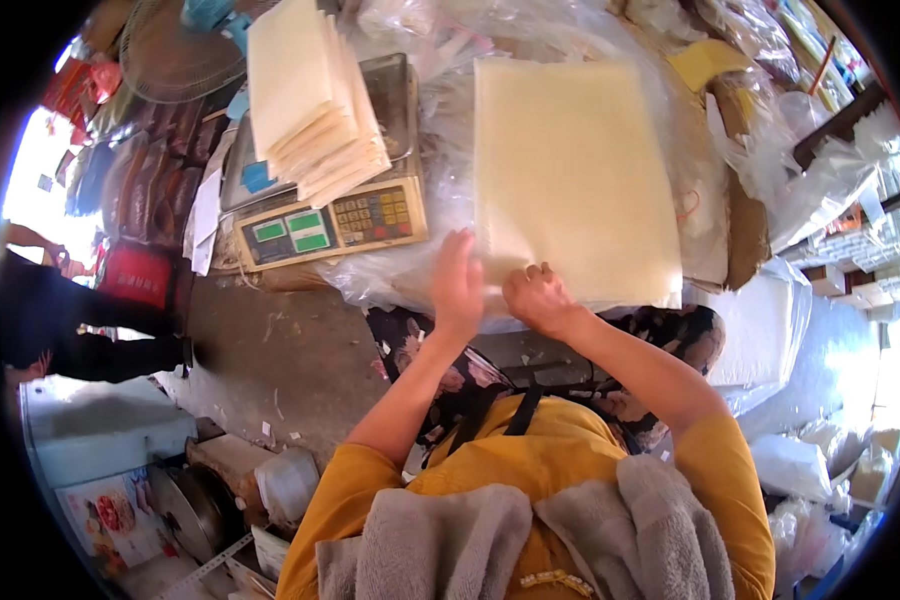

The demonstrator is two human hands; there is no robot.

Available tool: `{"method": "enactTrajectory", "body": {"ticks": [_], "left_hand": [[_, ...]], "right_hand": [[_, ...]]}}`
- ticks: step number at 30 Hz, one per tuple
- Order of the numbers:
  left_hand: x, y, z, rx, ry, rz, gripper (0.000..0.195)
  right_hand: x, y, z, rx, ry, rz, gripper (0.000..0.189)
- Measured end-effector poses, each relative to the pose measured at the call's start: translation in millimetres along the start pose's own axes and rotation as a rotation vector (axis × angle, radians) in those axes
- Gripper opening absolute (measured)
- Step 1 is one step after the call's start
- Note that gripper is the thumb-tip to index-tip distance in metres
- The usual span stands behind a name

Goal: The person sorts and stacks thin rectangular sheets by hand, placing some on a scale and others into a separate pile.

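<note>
A large stack of thin cream-coloured sheets [570, 165] lies before me on clear plastic. My right hand [541, 298] rests at its near left corner with curled fingers; whether they pinch a sheet cannot be told. My left hand [459, 285] is at the left of that corner, blurred, its fingers extended and holding nothing. To the upper left, folded bundles of similar cream sheets [307, 105] are piled on the pan of a digital scale [375, 214] with keys and green display windows.
A fan [184, 52] stands at the upper left. A person in dark clothes [60, 315] is at the far left. Cardboard [746, 225] and plastic bags [825, 187] lie to the right. A plastic-wrapped white block [750, 330] sits lower right, and a round metal pan [195, 510] lower left.
</note>
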State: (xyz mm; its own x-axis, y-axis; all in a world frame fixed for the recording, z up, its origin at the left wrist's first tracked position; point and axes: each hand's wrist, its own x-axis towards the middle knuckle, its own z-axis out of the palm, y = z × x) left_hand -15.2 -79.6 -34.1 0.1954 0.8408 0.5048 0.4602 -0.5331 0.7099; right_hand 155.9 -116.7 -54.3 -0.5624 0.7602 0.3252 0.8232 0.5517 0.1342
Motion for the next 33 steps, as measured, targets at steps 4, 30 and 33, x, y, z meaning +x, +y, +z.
{"method": "enactTrajectory", "body": {"ticks": [4, 30, 33], "left_hand": [[-8, -13, 15, 0.035, 0.021, 0.053, 0.036], [-12, -13, 13, 0.068, -0.121, 0.044, 0.055], [-7, -19, 12, 0.072, -0.142, 0.04, 0.06]], "right_hand": [[20, -5, -18, 0.248, 0.122, 0.075, 0.009], [-18, 96, -40, 0.951, 0.172, 0.849, 0.011], [-26, 83, -53, 1.522, 0.454, 0.977, 0.014]]}}
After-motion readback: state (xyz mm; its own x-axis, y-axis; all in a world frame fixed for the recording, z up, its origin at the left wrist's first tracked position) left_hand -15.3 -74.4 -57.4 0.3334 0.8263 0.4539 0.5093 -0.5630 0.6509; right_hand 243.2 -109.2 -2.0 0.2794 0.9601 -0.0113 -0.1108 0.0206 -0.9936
